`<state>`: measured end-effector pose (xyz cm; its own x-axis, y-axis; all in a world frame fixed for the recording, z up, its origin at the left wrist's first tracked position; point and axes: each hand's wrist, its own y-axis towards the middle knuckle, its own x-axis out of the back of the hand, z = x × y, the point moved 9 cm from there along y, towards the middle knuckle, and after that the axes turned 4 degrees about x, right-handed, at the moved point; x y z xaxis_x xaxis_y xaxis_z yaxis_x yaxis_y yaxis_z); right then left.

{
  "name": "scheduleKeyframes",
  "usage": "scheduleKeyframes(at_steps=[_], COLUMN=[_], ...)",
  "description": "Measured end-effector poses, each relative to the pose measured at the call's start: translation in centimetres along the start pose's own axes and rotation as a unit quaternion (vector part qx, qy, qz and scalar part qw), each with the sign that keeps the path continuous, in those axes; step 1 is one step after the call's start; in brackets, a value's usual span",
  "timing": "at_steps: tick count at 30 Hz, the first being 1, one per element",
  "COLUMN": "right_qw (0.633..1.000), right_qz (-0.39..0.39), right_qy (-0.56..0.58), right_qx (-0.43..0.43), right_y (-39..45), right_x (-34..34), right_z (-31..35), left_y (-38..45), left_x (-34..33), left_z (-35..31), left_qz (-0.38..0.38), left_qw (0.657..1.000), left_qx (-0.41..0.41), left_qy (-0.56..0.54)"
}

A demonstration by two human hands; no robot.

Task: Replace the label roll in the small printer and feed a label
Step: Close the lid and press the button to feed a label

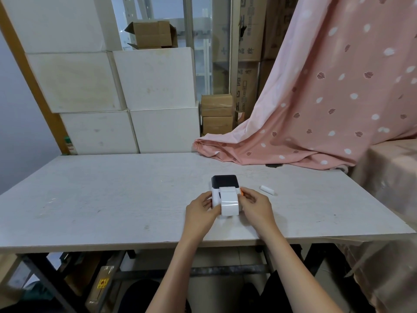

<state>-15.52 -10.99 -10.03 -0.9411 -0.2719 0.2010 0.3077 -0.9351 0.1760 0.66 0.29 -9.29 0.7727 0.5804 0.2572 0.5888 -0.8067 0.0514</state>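
While the small printer [225,190] sits a little right of the table's [112,195] middle, toward the near edge, both hands close on it from either side. A white label roll [229,204] lies at the printer's near end, directly between the hands, and its long axis runs left to right, so each hand meets one end face. Neither hand is clearly nearer; they flank it almost evenly. The left hand [200,211] curls its fingers against the roll's left end and the printer's white side. The right hand [257,207] presses in at the roll's right end, its fingertips just beside a small orange tab [241,191] on the printer's right edge. Together they seem to pinch the roll between them, though whether it is seated in the bay or held just above it cannot be told.

The printer has a white body with a dark, glossy far part, apparently its raised lid. The roll looks wide, smooth and full, with a strip of white labels running from it toward the dark part. A small white cylinder [268,190], probably a spent core, lies on the table to the right, well clear of the hands.

Judging by this, the next move depends on keeping the roll's axis square across the bay.
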Motion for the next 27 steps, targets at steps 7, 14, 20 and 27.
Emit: scheduleKeyframes(at_steps=[7,14,20,27], right_qw=[1.0,1.0,1.0,0.999], right_qz=[-0.008,-0.008,-0.008,0.007], right_qy=[-0.003,-0.011,-0.016,-0.052], right_qx=[0.007,0.009,0.006,0.002], right_y=[0.0,-0.1,-0.2,-0.7], right_x=[0.0,0.1,0.1,0.0], right_z=[0.0,0.3,0.1,1.1], left_y=[0.0,0.1,0.1,0.1], left_x=[0.0,0.0,-0.2,0.2], left_z=[0.1,0.2,0.3,-0.1], left_qz=[-0.003,-0.004,0.001,0.011], left_qw=[1.0,1.0,1.0,0.999], left_qx=[0.004,0.005,0.007,0.027], left_qy=[-0.012,-0.011,-0.002,0.014])
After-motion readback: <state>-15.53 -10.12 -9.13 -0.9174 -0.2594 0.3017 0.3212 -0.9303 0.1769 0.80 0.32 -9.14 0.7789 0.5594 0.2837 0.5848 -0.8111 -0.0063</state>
